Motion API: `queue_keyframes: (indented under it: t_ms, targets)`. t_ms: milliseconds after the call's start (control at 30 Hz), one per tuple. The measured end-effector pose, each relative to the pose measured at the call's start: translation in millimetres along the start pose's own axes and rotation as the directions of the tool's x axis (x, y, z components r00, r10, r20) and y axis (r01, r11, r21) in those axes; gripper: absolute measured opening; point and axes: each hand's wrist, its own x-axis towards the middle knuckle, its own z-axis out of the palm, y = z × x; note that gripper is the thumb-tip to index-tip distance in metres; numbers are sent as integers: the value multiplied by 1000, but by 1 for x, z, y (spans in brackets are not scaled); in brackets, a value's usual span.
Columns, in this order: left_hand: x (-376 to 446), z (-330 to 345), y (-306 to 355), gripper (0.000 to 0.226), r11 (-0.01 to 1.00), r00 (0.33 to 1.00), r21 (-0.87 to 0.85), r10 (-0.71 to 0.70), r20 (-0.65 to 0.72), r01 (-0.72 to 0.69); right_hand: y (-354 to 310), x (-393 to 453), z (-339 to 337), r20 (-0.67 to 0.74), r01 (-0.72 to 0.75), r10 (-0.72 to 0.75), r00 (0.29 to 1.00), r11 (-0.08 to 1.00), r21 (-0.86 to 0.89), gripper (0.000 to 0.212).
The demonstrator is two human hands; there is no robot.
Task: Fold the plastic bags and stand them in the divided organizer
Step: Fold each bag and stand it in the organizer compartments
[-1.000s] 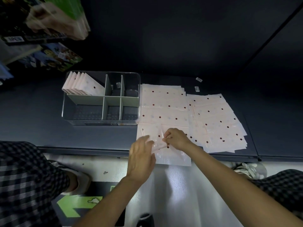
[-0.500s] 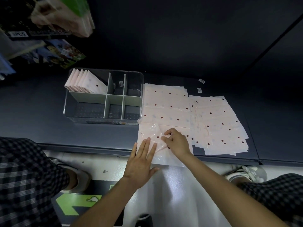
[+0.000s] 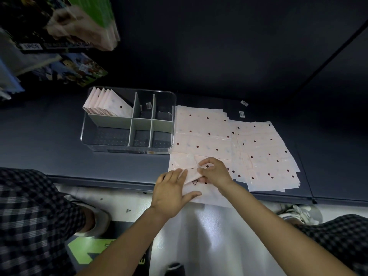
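A pale pink plastic bag with dark red dots lies at the shelf's front edge, partly folded. My left hand lies flat on its near left part, fingers straight. My right hand pinches a folded flap of the same bag near its middle. A clear divided organizer stands to the left, with several folded bags upright in its back left compartment. Its other compartments look bare. Flat stacks of the same bags spread out to the right.
The dark shelf runs left and right, with two small white labels behind the bags. Packaged goods hang at the upper left. My checked trouser legs and shoes are below, on a floor with a green arrow.
My left hand has slid down and flattened on the bag's near part. My right hand has pulled a flap toward the near edge; a triangle mark now shows.
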Motion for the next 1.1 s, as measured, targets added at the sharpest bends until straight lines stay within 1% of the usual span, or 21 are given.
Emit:
queue_keyframes:
  t_ms: [133, 167, 200, 233, 267, 300, 367, 400, 467, 533, 567, 633, 700, 800, 833, 867, 933, 967, 1000, 1033, 1100]
  targets:
    - [9, -7, -10, 47, 999, 999, 31, 24, -47, -22, -15, -7, -4, 58, -66, 59, 997, 990, 129, 12]
    - [11, -11, -12, 41, 999, 998, 23, 31, -53, -30, -19, -8, -6, 78, -56, 46, 996, 990, 128, 11]
    - [15, -17, -15, 38, 999, 998, 19, 40, -52, -39, -22, -9, -8, 83, 8, -12, 996, 999, 50, 10]
    - [19, -24, -17, 35, 998, 997, 25, 52, -51, -51, -26, -10, -10, 84, 127, -118, 989, 986, -106, 9]
    - [24, -33, -19, 32, 997, 997, 37, 67, -43, -66, -30, -11, -13, 105, 265, -244, 964, 918, -296, 8]
    - [29, -44, -20, 29, 995, 996, 53, 87, -17, -86, -34, -12, -14, 161, 390, -358, 920, 790, -473, 11]
    - [39, -69, -23, 26, 988, 987, 58, 137, 78, -142, -48, -17, -15, 301, 537, -490, 818, 466, -703, 21]
    - [43, -82, -25, 28, 986, 979, 20, 160, 124, -164, -57, -19, -14, 348, 566, -524, 777, 340, -751, 22]
    - [47, -106, -33, 32, 980, 971, -130, 168, 169, -147, -75, -23, -12, 401, 574, -561, 724, 167, -802, 22]
    - [51, -124, -45, 28, 921, 979, -381, 146, 140, -82, -94, -27, -8, 395, 561, -609, 687, 100, -822, 23]
    - [53, -131, -53, 21, 858, 985, -511, 124, 116, -48, -104, -29, -6, 365, 557, -639, 677, 121, -822, 22]
    - [56, -141, -69, 12, 731, 995, -682, 54, 82, 17, -126, -31, -2, 257, 581, -698, 668, 274, -766, 21]
    - [61, -147, -88, 10, 647, 998, -760, -7, 61, 51, -146, -30, 4, 167, 612, -704, 690, 445, -654, 17]
    - [67, -156, -115, 15, 618, 996, -785, -88, -15, 43, -169, -23, 22, 177, 603, -629, 757, 570, -558, 6]
    - [69, -159, -123, 18, 645, 992, -764, -117, -56, 33, -175, -19, 30, 180, 591, -605, 775, 595, -545, 3]
    - [70, -162, -132, 16, 713, 980, -700, -163, -111, 39, -182, -14, 39, 170, 578, -591, 789, 619, -532, 3]
    - [71, -163, -149, 16, 906, 916, -389, -290, -277, 169, -196, -3, 58, 100, 546, -581, 808, 673, -499, 9]
    - [69, -160, -158, 23, 930, 877, -243, -348, -331, 277, -203, 4, 68, 56, 531, -581, 812, 694, -486, 13]
    - [67, -157, -166, 29, 914, 851, -172, -405, -334, 367, -209, 10, 77, 18, 519, -584, 812, 707, -480, 14]
    - [66, -152, -173, 34, 893, 839, -145, -450, -305, 426, -215, 16, 87, -13, 511, -588, 809, 713, -480, 14]
    - [65, -141, -182, 37, 878, 844, -138, -479, -240, 459, -222, 27, 107, -45, 505, -613, 789, 689, -520, 12]
